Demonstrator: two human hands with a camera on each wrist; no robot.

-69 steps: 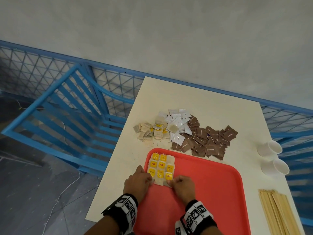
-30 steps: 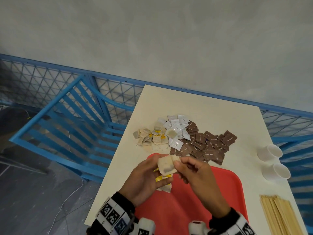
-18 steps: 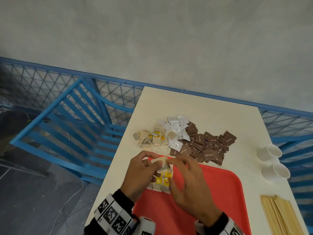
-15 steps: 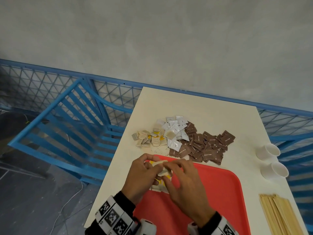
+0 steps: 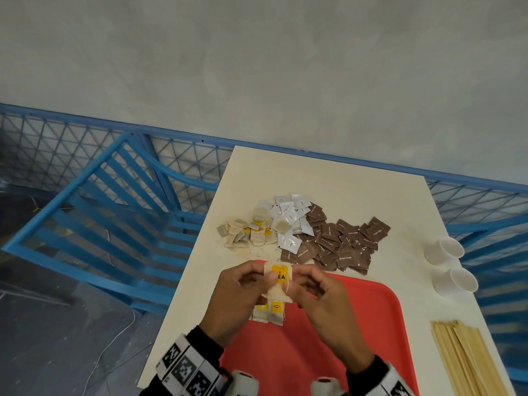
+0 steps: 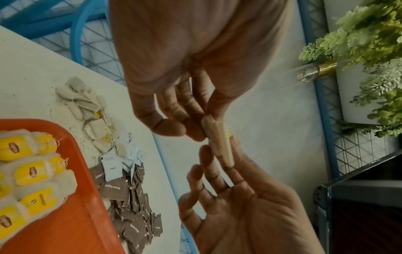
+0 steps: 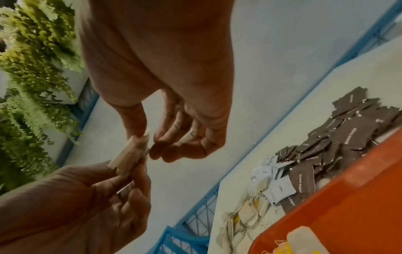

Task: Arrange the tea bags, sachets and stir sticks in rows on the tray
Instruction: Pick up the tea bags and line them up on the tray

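Observation:
Both hands hold one tea bag [image 5: 278, 282] above the far left corner of the red tray [image 5: 357, 324]; its yellow tag faces me. My left hand [image 5: 264, 277] pinches its left edge and my right hand [image 5: 294, 282] pinches its right edge. The left wrist view shows the tea bag [image 6: 217, 142] edge-on between the fingertips, as does the right wrist view [image 7: 130, 154]. Several yellow-tagged tea bags [image 5: 270, 310] lie in rows on the tray below the hands. Loose tea bags [image 5: 243, 232], white sachets [image 5: 290, 215] and brown sachets [image 5: 340, 244] lie piled beyond the tray. Stir sticks [image 5: 468, 358] lie at the right.
Two white paper cups [image 5: 445, 250] [image 5: 457, 281] stand near the table's right edge. A blue chair [image 5: 114, 218] stands left of the cream table [image 5: 328, 178], and a blue mesh rail runs behind it. Tea dust speckles the table near the loose bags.
The hands left the rows on the tray and lifted one tea bag. They turned it over between the fingers, so its yellow tag now faces me.

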